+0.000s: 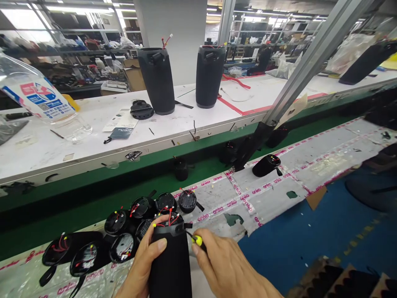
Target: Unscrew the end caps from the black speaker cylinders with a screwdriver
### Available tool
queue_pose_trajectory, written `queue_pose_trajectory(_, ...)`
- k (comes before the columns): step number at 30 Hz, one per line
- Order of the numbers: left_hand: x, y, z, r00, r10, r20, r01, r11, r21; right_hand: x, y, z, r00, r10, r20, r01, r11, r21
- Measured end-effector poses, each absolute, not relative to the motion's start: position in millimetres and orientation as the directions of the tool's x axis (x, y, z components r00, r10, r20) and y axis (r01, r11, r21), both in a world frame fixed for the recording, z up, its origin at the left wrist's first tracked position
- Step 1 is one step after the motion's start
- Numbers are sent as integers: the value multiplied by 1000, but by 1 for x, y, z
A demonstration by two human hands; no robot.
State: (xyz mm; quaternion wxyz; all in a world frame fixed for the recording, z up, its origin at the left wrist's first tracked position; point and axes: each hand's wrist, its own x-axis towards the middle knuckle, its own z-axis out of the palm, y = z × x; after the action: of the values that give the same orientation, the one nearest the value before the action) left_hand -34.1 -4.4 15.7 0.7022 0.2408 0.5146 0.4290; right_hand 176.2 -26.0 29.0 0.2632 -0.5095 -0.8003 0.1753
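Note:
My left hand (144, 258) is wrapped round a black fabric-covered cylindrical speaker (170, 265), which stands upright with its top end open. Red wires with small connectors stick out of that end. In my right hand (221, 260) is a small tool with a yellow-and-black handle (198, 240). Its thin dark shaft points at the speaker's upper right rim, by a short black strap (187, 225); whether the tip touches cannot be made out. Just left of the held speaker, several similar open speakers (119, 221) are grouped together, wires showing.
A plastic-covered lower bench (214, 196) carries another speaker (266, 165) farther right. On the white upper shelf (173, 132) stand two speakers (156, 80), a black round part (142, 109) and a clear bottle (46, 95). A metal post (310, 62) slants across the right.

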Motion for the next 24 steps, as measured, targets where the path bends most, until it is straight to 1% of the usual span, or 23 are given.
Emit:
queue_pose_trajectory(2,-32,-6,20,54,857,-512,-298,503,811,170,-29,27,-393,899,193,786,437,-438)
queue_pose_trajectory(4,-31,-8,23,25,866,-499,-220,492,843,165,-30,25,-427,893,144,809,448,-380)
queue_pose_trajectory(7,-33,-9,24,-21,889,-457,-117,452,884,161,-30,24,-439,891,114,818,449,-360)
queue_pose_trajectory(12,-34,-10,22,-88,909,-408,5,410,912,157,-29,24,-440,893,95,822,443,-357)
queue_pose_trajectory(16,-31,-10,23,-138,917,-375,88,388,917,157,-28,23,-439,898,25,836,418,-355)
queue_pose_trajectory(21,-23,-12,26,-239,925,-295,191,343,920,153,-29,25,-415,905,-89,881,376,-286)
queue_pose_trajectory(24,-23,-13,25,-233,938,-256,263,315,912,150,-31,27,-401,905,-144,900,360,-244)
